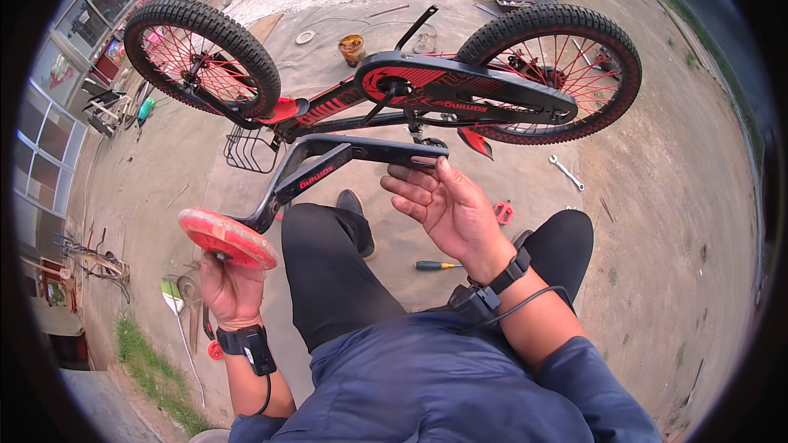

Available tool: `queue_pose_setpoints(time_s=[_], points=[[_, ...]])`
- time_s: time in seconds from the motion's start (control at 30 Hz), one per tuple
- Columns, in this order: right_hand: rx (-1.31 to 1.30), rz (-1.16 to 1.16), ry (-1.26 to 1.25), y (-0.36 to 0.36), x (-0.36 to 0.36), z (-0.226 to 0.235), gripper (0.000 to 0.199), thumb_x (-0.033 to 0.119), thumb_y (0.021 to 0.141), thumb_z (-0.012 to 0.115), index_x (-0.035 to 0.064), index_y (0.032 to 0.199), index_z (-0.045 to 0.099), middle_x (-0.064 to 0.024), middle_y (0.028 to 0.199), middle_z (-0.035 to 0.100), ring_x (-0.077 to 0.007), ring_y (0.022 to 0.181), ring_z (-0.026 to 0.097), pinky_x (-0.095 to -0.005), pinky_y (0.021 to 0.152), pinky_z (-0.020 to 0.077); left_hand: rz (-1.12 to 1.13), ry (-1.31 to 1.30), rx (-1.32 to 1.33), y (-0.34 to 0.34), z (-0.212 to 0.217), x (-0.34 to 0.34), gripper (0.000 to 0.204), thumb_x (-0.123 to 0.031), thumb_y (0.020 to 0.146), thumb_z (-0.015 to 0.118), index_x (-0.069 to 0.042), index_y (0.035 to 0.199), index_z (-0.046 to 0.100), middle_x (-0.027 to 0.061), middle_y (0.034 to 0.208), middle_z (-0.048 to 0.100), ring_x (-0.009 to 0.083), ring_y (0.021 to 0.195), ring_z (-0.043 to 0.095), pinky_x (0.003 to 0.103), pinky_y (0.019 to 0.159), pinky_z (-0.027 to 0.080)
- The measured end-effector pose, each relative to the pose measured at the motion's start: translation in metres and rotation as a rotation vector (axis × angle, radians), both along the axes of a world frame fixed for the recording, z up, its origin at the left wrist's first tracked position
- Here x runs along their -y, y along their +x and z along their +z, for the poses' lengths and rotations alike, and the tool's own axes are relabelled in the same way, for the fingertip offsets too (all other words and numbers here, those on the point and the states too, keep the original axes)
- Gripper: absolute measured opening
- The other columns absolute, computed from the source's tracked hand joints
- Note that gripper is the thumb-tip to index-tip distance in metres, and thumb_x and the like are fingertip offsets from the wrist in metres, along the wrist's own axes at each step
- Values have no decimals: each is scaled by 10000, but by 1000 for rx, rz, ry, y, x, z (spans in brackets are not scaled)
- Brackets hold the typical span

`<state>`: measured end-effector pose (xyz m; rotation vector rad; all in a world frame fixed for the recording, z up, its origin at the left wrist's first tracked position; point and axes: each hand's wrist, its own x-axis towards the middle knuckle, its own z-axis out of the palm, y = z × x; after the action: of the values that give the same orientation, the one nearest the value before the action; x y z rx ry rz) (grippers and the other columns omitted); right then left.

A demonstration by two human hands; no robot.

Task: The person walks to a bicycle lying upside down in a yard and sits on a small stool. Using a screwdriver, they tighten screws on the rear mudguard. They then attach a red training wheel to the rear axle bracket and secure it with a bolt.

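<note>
While both hands are raised over the lap, one part is held between them: a black bracket point(316, 166), bent, with red lettering, fitted with a red wheel point(226, 238) at its left end. Left hand point(234, 291): palm up, gripping the wheel from beneath, fingertips partly hidden by the rim. Right hand point(447, 209): thumb and fingers closed on the bracket's slotted far end, palm turned upward. Black wrist device point(256, 349), strapped below the left grip; a second, cabled, below the right. Bicycle point(468, 86), black and red, standing wheels upward just beyond both grips; wire basket point(252, 150) beyond the left one. Spanner point(566, 172), silver, on the ground to the right of the right grip. Red pedal point(503, 212), nearer that hand, same side. Screwdriver point(435, 266), green and yellow handle, below the right grip, toward the body. Tin point(352, 49), brown-stained, past the bicycle. Long-handled tool point(174, 299), green and white, left of the left grip.
</note>
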<state>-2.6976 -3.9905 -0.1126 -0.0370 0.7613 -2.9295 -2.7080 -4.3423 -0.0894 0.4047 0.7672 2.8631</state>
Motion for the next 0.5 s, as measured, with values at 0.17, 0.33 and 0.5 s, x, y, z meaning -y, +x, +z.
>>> queue_pose_setpoints(time_s=[0.17,0.33,0.5], points=[[83,-187,67,-5,-18,-10,375,354,1074,504,32,1251,576,-192,1285,651,-321,1180,663,-394,930,590,-59,-278,-26,15,-4,-26,534,-121,894,748,-52,1386,551,134,1377,616,316,1275,587,537,1127,449],[69,-307,188,-8,-25,-15,291,301,1060,557,70,1235,577,-113,1222,677,-274,1098,699,-354,868,601,-76,-274,69,22,-13,-36,528,-110,891,747,-57,1381,557,134,1370,622,309,1268,596,521,1119,461],[19,-375,271,-12,-31,-13,247,270,1057,569,118,1252,582,-74,1214,681,-243,1057,712,-328,827,592,-134,-273,88,27,-26,-41,499,-95,900,734,-57,1371,573,135,1364,630,310,1275,593,516,1123,453]])
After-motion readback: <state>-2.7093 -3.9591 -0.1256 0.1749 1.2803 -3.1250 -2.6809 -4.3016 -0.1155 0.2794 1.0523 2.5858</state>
